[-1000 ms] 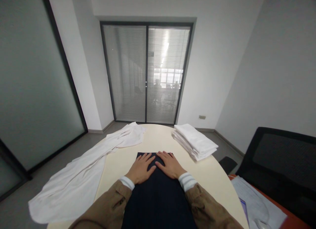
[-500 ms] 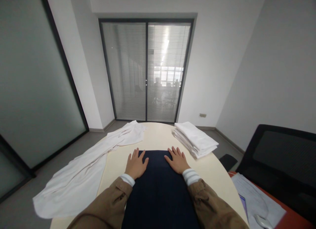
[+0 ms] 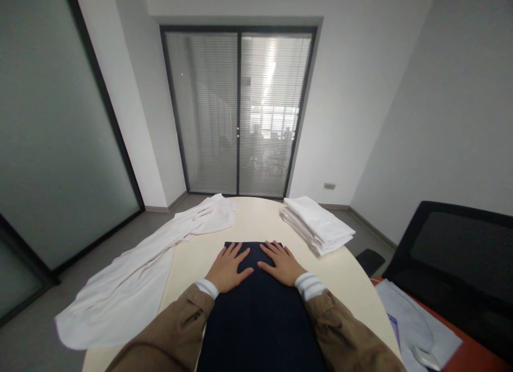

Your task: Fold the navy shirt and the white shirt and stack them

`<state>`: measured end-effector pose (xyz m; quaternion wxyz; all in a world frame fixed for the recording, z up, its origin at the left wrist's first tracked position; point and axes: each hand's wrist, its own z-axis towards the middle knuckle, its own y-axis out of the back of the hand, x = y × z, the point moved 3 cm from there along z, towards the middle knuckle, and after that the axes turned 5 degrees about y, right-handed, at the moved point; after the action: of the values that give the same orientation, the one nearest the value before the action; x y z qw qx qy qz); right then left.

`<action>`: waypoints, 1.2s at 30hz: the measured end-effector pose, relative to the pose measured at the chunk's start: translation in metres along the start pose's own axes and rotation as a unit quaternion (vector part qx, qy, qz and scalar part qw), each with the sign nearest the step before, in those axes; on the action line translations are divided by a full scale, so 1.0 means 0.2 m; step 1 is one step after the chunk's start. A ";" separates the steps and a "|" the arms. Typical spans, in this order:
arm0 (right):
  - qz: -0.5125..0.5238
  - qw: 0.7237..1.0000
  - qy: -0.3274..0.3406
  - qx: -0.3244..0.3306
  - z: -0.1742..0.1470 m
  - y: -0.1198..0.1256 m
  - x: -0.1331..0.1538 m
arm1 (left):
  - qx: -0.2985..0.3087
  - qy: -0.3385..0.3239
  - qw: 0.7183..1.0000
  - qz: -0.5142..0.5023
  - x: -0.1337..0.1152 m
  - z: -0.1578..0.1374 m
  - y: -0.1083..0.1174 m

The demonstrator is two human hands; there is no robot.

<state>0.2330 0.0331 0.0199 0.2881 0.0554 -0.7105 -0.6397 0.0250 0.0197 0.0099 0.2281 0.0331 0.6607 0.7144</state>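
Observation:
A dark navy cloth (image 3: 260, 324) lies flat on the cream round table (image 3: 352, 297), running from its middle down to the bottom of the view. On the cloth's far left part rests my left hand (image 3: 229, 268), palm down with fingers spread. My right hand (image 3: 281, 262) lies flat on the far right part, its fingers also apart. The two thumbs point toward each other with navy cloth showing between them. Neither hand grips anything.
Loose white cloth (image 3: 132, 286) drapes over the table's left edge. At the back right sits a folded white cloth stack (image 3: 316, 225). A black mesh chair (image 3: 460, 270) stands on the right, beside papers (image 3: 417, 318) and a white mouse (image 3: 427, 356).
Both hands have slid inward over the navy cloth, from its side edges toward the middle. The gap between them is narrower. The white cloths stay in place.

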 end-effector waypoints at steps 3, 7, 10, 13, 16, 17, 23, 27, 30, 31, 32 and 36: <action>-0.013 0.998 -0.065 0.007 0.01 -0.01 -0.06 | -0.010 0.050 0.999 0.007 0.02 0.00 -0.01; -0.028 0.991 -0.128 0.000 0.00 -0.02 -0.11 | -0.026 0.115 0.993 0.024 0.05 0.00 -0.03; -0.044 0.986 -0.160 -0.018 0.00 -0.02 -0.13 | -0.032 0.166 0.985 0.038 0.09 0.01 -0.04; -0.047 0.981 -0.186 -0.039 -0.01 -0.02 -0.14 | -0.043 0.186 0.981 0.042 0.11 0.01 -0.05; -0.042 0.978 -0.198 -0.054 -0.01 -0.03 -0.15 | -0.057 0.177 0.982 0.042 0.12 0.01 -0.05; -0.043 0.976 -0.203 -0.058 -0.01 -0.03 -0.15 | -0.061 0.175 0.982 0.041 0.12 0.01 -0.05; -0.062 0.968 -0.227 -0.085 -0.01 -0.03 -0.17 | -0.105 0.167 0.980 0.039 0.13 0.02 -0.04; -0.064 0.985 -0.083 -0.137 -0.02 0.03 -0.08 | -0.130 0.020 0.991 -0.019 0.06 0.01 0.01; -0.002 0.991 0.083 -0.103 -0.03 0.05 0.01 | -0.073 -0.122 0.987 -0.071 -0.01 -0.02 0.03; 0.021 0.990 0.115 -0.079 -0.03 0.05 0.03 | -0.049 -0.147 0.985 -0.075 -0.03 -0.03 0.03; 0.037 0.989 0.128 -0.056 -0.03 0.05 0.04 | -0.027 -0.155 0.985 -0.073 -0.04 -0.03 0.02; 0.040 0.997 0.059 -0.027 -0.03 0.02 0.02 | 0.001 -0.069 0.997 -0.041 -0.03 -0.02 0.01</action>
<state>0.2342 0.0260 0.0249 0.3563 0.0565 -0.6763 -0.6422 0.0289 0.0128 0.0125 0.3022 0.0557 0.6447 0.7000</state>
